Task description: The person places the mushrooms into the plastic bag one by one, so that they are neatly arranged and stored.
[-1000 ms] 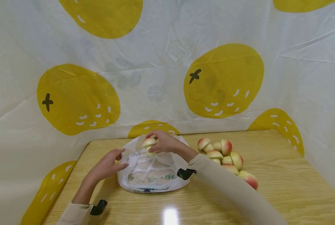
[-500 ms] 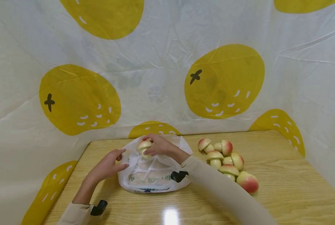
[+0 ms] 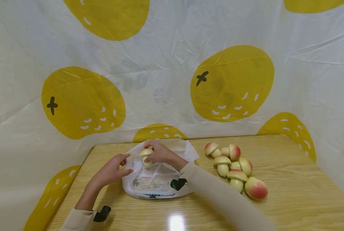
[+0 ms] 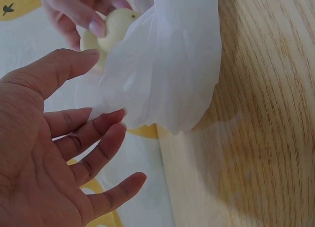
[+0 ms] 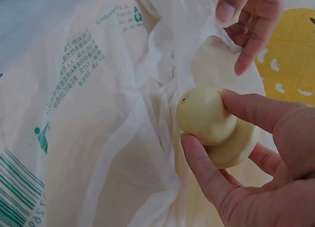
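A toy mushroom (image 3: 146, 153) with a cream stem and a red-tinged cap is held by my right hand (image 3: 161, 152) over the left part of a white plastic bag (image 3: 154, 178). In the right wrist view, thumb and fingers pinch the mushroom (image 5: 206, 116) around its stem and cap, close beside the bag's thin folds (image 5: 162, 89). My left hand (image 3: 111, 170) is at the bag's left edge with thumb and fingers spread apart. Seen from the left wrist, the bag's rim (image 4: 152, 74) lies against the fingertips of that hand (image 4: 59, 133), and the thumb stays free.
To the right on the wooden table (image 3: 293, 166) lie several more toy mushrooms (image 3: 222, 164), grouped together. A rounder, pear-like red and yellow piece (image 3: 256, 188) lies at their front. A white curtain (image 3: 160, 83) with yellow fruit prints hangs behind the table.
My right hand has carried the mushroom leftward and slightly down over the bag, toward the left hand. The left hand has stayed in place at the bag's edge.
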{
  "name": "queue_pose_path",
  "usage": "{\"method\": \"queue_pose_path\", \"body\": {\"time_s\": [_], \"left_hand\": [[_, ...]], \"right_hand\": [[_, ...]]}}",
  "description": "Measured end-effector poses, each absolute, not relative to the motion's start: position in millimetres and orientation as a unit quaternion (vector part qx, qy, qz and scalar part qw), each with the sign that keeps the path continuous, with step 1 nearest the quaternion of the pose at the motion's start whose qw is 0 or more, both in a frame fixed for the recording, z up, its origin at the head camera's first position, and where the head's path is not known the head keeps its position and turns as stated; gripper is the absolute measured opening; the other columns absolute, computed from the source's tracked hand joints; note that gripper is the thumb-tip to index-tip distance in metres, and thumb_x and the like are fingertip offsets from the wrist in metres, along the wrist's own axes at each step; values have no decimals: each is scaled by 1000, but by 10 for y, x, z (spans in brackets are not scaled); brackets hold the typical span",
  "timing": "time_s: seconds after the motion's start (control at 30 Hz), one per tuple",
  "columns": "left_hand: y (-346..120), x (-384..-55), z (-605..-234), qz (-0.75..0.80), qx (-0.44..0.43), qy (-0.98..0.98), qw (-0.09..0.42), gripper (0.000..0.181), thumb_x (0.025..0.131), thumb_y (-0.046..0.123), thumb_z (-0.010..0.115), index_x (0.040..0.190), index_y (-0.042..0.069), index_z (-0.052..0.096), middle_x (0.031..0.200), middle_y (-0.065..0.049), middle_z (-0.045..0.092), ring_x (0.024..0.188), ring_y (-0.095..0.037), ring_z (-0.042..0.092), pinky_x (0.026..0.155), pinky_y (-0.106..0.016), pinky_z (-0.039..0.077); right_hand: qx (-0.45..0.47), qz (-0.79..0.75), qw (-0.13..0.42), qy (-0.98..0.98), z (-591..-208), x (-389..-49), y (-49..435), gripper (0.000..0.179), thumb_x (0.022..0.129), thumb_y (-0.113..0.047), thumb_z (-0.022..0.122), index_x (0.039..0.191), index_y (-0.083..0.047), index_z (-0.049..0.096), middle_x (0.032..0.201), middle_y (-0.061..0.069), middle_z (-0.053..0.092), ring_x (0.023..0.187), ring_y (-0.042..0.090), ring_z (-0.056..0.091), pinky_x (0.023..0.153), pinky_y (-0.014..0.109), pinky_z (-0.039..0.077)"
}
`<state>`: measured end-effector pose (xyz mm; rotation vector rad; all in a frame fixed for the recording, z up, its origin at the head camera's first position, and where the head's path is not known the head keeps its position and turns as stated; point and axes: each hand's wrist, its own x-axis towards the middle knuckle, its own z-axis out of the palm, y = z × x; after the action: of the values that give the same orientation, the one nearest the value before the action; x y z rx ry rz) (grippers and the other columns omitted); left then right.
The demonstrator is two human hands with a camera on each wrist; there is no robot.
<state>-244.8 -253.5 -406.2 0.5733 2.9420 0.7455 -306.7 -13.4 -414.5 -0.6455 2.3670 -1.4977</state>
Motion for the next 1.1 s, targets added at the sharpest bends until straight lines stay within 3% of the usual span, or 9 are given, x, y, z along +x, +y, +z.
{"method": "queue_pose_path", "body": {"time_s": [0.17,0.43,0.6,0.73,1.1], "left_hand": [[-2537,-2445,-4068,239,184,953,28,70,90,30,78,143,-8,51,108,-11,62,99,-25,58,84,-43,51],[-2533,-2437,-4063,240,182,953,28,69,91,29,78,143,-7,51,107,-10,62,99,-25,58,83,-43,50],[-2534,-2436,-4062,240,181,953,29,68,91,27,78,143,-7,51,107,-10,62,99,-25,58,83,-43,50],[-2531,-2431,-4061,241,181,953,30,69,91,28,77,143,-7,51,109,-11,62,100,-25,58,84,-44,50],[-2552,-2414,-4051,240,186,953,28,70,90,29,78,143,-8,51,108,-11,62,100,-26,58,85,-44,50]], "right_hand": [[-220,-493,115,834,-4220,-3085,-183,46,81,-4,85,121,-5,63,103,10,64,77,17,57,60,27,54],[-217,-405,59,886,-4333,-3110,-239,45,82,-19,87,120,-9,64,107,4,67,87,16,56,77,27,47],[-209,-367,44,905,-4313,-3081,-256,43,84,-25,85,119,-11,64,102,2,65,87,17,56,78,30,46],[-192,-357,41,913,-4297,-3059,-261,44,85,-27,83,120,-10,63,101,3,65,86,18,56,77,30,47],[-194,-349,60,915,-4176,-3013,-120,51,89,-26,80,129,-4,59,122,12,65,96,23,57,87,34,48]]}}
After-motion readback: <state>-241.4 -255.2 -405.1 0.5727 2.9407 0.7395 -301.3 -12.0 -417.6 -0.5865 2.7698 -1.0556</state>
